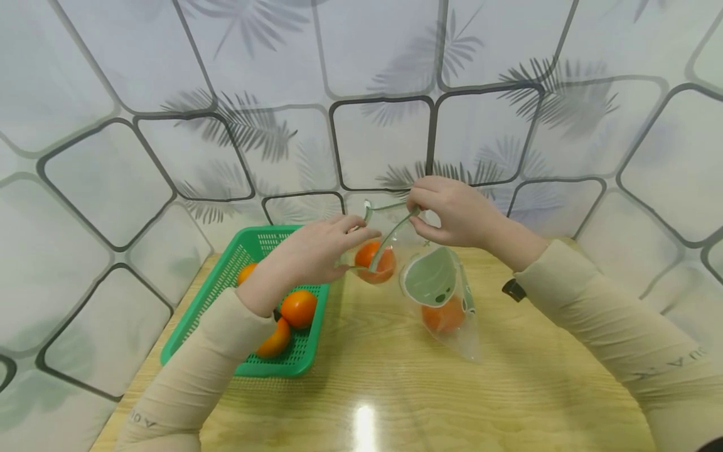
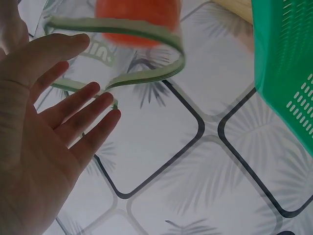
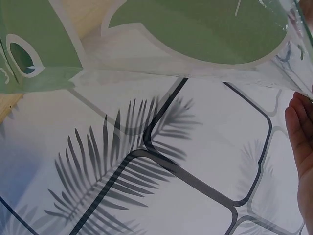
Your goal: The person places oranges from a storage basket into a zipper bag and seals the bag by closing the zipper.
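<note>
A clear plastic zip bag (image 1: 432,276) with green print and a green-edged mouth hangs over the table, tilted, its mouth toward the left. My right hand (image 1: 454,213) pinches the mouth's edge between thumb and fingers. Beside the opposite edge is my left hand (image 1: 322,248), fingers loosely extended; in the left wrist view its palm (image 2: 44,152) holds nothing. One round orange fruit (image 1: 375,263) shows just inside the mouth, and a second fruit (image 1: 443,315) sits low in the bag. In the right wrist view, fingertips (image 3: 298,117) meet the plastic at the right edge.
On the left stands a green plastic basket (image 1: 313,351) with several orange fruits (image 1: 299,307), partly hidden by my left forearm. Everything is on a wooden table (image 1: 429,402). A patterned cloth (image 1: 378,144) rises behind the table and along its sides.
</note>
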The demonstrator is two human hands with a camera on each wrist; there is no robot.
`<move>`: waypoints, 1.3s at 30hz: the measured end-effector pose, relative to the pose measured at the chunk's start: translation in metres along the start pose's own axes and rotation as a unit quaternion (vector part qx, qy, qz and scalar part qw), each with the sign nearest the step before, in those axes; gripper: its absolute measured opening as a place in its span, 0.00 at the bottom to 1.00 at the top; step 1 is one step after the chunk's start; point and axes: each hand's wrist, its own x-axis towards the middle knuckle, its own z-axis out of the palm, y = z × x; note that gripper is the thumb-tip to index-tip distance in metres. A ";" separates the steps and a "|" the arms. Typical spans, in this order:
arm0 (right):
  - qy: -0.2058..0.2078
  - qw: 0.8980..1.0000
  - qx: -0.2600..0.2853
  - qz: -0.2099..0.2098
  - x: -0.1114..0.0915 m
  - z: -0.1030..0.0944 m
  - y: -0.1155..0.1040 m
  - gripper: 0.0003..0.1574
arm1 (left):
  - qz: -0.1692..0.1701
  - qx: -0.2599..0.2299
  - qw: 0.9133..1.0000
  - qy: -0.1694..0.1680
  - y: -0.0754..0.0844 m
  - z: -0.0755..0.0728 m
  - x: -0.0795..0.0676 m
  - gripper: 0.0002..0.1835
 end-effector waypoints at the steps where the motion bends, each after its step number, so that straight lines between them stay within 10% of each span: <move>1: -0.001 1.000 -0.001 0.001 0.000 0.000 0.000 0.06 | 0.000 0.000 1.000 0.001 0.000 0.000 0.000 0.39; 39: 0.000 1.000 -0.002 0.009 0.001 -0.001 0.001 0.04 | -0.097 0.009 0.994 -0.051 -0.035 -0.001 -0.033 0.36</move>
